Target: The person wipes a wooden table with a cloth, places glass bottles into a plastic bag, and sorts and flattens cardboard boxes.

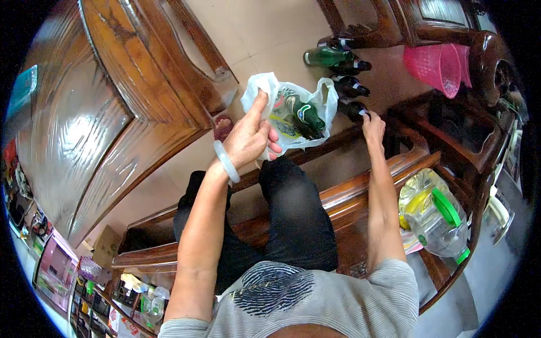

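Observation:
My left hand (252, 132), with a pale bangle on its wrist, grips the rim of a white plastic bag (304, 97) and holds its mouth apart. Inside the bag lies a green glass bottle (307, 115), with other bottle parts beneath it. Off to the right, my right hand (373, 125) has its fingers closed on the neck of a dark beer bottle (355, 110) on the floor. Just beyond it lie another dark bottle (349, 86) and a green bottle (326, 57), with more dark bottles beside them.
A pink plastic basket (431, 66) stands at the far right by carved wooden furniture. On the left is a large wooden table (96, 112) with a plastic-like cover. A clear jug with a green handle (437, 217) rests on the wooden bench (344, 197) at right.

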Demonstrator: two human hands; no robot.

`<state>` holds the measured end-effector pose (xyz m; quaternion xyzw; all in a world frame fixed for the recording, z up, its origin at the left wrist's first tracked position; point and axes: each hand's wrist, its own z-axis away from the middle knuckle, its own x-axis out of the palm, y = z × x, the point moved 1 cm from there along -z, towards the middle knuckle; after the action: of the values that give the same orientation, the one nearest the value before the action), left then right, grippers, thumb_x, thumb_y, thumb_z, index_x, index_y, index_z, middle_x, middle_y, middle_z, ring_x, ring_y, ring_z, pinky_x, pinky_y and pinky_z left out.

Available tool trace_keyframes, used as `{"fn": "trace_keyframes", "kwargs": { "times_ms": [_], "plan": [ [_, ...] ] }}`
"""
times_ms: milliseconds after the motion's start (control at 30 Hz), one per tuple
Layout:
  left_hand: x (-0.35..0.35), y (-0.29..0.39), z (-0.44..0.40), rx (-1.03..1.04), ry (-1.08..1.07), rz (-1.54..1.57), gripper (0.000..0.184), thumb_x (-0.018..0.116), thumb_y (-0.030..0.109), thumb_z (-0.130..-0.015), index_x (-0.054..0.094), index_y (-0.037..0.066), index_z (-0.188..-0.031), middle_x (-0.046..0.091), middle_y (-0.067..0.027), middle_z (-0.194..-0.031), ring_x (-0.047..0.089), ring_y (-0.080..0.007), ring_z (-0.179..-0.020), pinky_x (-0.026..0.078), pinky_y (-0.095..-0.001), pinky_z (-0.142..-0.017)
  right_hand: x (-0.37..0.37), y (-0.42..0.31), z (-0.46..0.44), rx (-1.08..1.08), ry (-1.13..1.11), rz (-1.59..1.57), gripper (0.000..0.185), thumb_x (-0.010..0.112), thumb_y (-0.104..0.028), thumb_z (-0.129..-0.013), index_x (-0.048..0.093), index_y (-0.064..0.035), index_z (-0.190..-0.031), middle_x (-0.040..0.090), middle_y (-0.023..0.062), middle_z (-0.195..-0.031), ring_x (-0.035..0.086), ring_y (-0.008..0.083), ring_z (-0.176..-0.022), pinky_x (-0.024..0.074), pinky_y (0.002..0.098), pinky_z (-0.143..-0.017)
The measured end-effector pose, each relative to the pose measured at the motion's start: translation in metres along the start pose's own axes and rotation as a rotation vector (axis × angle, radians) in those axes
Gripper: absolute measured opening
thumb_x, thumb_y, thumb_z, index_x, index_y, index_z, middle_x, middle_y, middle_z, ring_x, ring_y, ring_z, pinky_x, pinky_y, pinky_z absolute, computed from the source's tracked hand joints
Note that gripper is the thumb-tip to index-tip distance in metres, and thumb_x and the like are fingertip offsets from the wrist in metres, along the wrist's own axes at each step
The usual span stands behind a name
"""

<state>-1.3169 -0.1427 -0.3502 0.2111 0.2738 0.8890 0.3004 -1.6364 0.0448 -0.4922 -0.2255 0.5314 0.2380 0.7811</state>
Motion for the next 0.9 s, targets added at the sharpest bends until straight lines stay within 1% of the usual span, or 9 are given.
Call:
{"fn": "trace_keyframes", "kwargs": {
  "times_ms": [67, 133, 267, 367, 400, 533, 600, 767, 900],
  "plan": [
    [-0.001, -0.002, -0.001, 0.020, 0.004, -0.074, 0.058, 0.031, 0.005, -0.090, 0.008, 0.022, -0.140, 0.050, -0.0068, -0.070, 0.058, -0.0146, -0.056, 0.050, -0.0274, -0.049, -0.032, -0.008, 0.022, -0.102, 0.074, 0.013, 0.027, 0.058, -0.020, -0.079, 0.061, -0.0003, -0.098, 0.060, 0.0249, -0.079, 0.060, 0.0377, -0.076, 0.0471, 0.0410, -0.067],
    [0.003, 0.002, 0.001, -0.003, 0.002, -0.095, 0.058, 0.031, 0.004, -0.089, 0.009, 0.022, -0.140, 0.050, -0.0070, -0.070, 0.058, -0.0150, -0.056, 0.050, -0.0280, -0.049, -0.094, -0.041, 0.058, -0.142, 0.094, -0.154, 0.024, 0.058, -0.018, -0.079, 0.061, 0.0009, -0.095, 0.061, 0.0236, -0.081, 0.060, 0.0355, -0.074, 0.0463, 0.0394, -0.063],
    [0.007, 0.002, 0.001, 0.015, -0.029, -0.144, 0.060, 0.032, 0.002, -0.089, 0.005, 0.020, -0.140, 0.052, -0.0090, -0.072, 0.058, -0.0178, -0.057, 0.052, -0.0299, -0.049, -0.191, -0.076, 0.130, -0.348, 0.300, -0.168, 0.021, 0.063, -0.008, -0.076, 0.062, 0.0010, -0.095, 0.062, 0.0172, -0.084, 0.061, 0.0274, -0.070, 0.0466, 0.0333, -0.063],
    [0.012, 0.002, 0.002, -0.004, -0.070, -0.110, 0.061, 0.032, 0.002, -0.089, 0.004, 0.020, -0.140, 0.052, -0.0087, -0.071, 0.059, -0.0185, -0.056, 0.051, -0.0303, -0.048, -0.225, -0.096, 0.158, -0.295, 0.196, -0.293, 0.021, 0.062, 0.001, -0.076, 0.061, 0.0043, -0.096, 0.063, 0.0111, -0.078, 0.060, 0.0148, -0.068, 0.0470, 0.0245, -0.059],
    [0.012, -0.002, 0.002, -0.007, -0.097, -0.091, 0.061, 0.032, 0.002, -0.090, 0.004, 0.020, -0.140, 0.052, -0.0087, -0.071, 0.059, -0.0186, -0.056, 0.051, -0.0304, -0.048, -0.230, -0.107, 0.161, -0.343, 0.149, -0.325, 0.023, 0.063, 0.001, -0.075, 0.061, 0.0030, -0.097, 0.062, 0.0100, -0.079, 0.060, 0.0126, -0.070, 0.0473, 0.0235, -0.058],
    [0.009, -0.003, 0.007, -0.001, -0.128, -0.073, 0.060, 0.028, 0.004, -0.090, 0.002, 0.023, -0.140, 0.049, -0.0085, -0.070, 0.056, -0.0168, -0.054, 0.051, -0.0294, -0.049, -0.193, -0.154, 0.149, -0.665, 0.044, -0.408, 0.022, 0.064, 0.001, -0.072, 0.061, 0.0011, -0.094, 0.063, 0.0137, -0.083, 0.062, 0.0186, -0.069, 0.0481, 0.0256, -0.058],
    [0.007, -0.005, 0.009, -0.002, -0.146, -0.025, 0.059, 0.029, 0.004, -0.090, 0.003, 0.024, -0.140, 0.049, -0.0081, -0.070, 0.056, -0.0160, -0.053, 0.050, -0.0286, -0.048, -0.141, -0.170, 0.140, -0.736, 0.024, -0.468, 0.021, 0.064, -0.004, -0.071, 0.059, -0.0020, -0.092, 0.060, 0.0137, -0.077, 0.061, 0.0278, -0.065, 0.0495, 0.0351, -0.055],
    [0.003, -0.003, 0.012, -0.008, -0.147, 0.014, 0.060, 0.030, 0.004, -0.091, 0.005, 0.027, -0.140, 0.049, -0.0072, -0.071, 0.056, -0.0143, -0.052, 0.049, -0.0258, -0.047, 0.001, -0.174, 0.125, -0.815, -0.216, -0.141, 0.017, 0.057, -0.006, -0.073, 0.056, -0.0013, -0.089, 0.055, 0.0187, -0.072, 0.060, 0.0339, -0.062, 0.0508, 0.0394, -0.055],
    [-0.003, -0.007, 0.013, 0.010, -0.076, -0.105, 0.061, 0.033, 0.001, -0.088, 0.006, 0.018, -0.140, 0.052, -0.0075, -0.067, 0.059, -0.0172, -0.053, 0.051, -0.0278, -0.048, 0.053, -0.162, 0.128, -0.736, -0.341, 0.018, 0.017, 0.054, -0.005, -0.070, 0.055, 0.0021, -0.086, 0.057, 0.0232, -0.075, 0.061, 0.0366, -0.066, 0.0509, 0.0424, -0.058]
  ]
}}
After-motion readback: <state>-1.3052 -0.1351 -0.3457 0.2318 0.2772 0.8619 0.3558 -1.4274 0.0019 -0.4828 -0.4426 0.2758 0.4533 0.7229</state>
